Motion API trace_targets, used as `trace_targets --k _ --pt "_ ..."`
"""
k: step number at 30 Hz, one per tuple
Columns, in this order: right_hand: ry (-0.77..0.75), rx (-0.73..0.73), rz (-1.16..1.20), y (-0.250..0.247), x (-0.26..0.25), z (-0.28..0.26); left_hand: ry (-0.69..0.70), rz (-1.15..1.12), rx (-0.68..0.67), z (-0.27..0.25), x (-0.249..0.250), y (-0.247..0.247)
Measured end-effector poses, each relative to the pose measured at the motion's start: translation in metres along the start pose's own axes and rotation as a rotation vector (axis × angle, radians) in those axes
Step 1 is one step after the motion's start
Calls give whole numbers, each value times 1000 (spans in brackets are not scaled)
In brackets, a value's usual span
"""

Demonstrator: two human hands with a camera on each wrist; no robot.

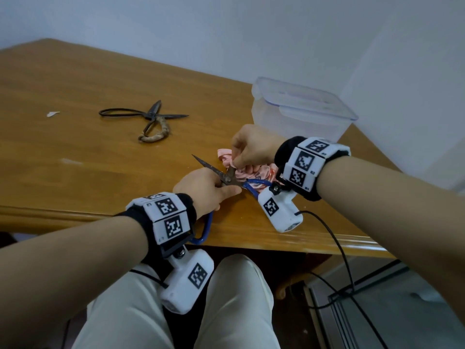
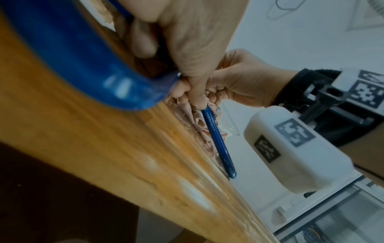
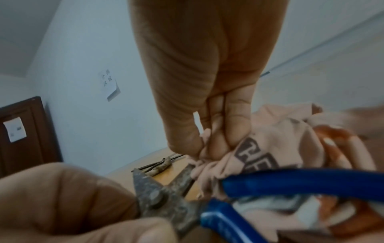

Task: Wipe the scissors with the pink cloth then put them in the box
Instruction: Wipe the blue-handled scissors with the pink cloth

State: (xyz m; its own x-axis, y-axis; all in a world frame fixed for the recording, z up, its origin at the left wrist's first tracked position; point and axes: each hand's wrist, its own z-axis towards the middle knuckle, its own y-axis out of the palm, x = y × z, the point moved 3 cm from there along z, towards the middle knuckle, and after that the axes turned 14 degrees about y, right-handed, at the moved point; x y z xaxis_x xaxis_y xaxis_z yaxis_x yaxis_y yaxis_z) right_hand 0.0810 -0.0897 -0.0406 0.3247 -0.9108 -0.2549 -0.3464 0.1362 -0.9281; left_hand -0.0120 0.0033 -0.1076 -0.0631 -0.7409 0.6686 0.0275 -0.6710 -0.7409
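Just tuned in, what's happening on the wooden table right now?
The left hand grips the rusty blue-handled scissors near the pivot, while the right hand pinches the crumpled pink cloth against one blade. The lidded clear plastic box stands behind. A second, dark iron pair of scissors lies untouched farther back.

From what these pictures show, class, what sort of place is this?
Probably a plain indoor room, perhaps an office or workroom: a wooden table against bare pale walls, a dark wooden door, and paper notices stuck up.
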Motion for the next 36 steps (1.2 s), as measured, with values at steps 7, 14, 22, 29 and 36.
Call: trace_targets --k 7,14,22,29,36 --pt "14 7 -4 -5 -1 4 -5 24 -10 0 0 0" --pt "23 -24 64 -5 1 7 -12 24 3 2 -3 1" --pt "52 27 35 -11 1 16 6 45 -8 2 -2 1" --pt "69 108 -43 -18 3 20 18 10 -5 2 -3 1" --pt "152 294 -69 -24 20 18 -5 -57 -2 3 -6 2"
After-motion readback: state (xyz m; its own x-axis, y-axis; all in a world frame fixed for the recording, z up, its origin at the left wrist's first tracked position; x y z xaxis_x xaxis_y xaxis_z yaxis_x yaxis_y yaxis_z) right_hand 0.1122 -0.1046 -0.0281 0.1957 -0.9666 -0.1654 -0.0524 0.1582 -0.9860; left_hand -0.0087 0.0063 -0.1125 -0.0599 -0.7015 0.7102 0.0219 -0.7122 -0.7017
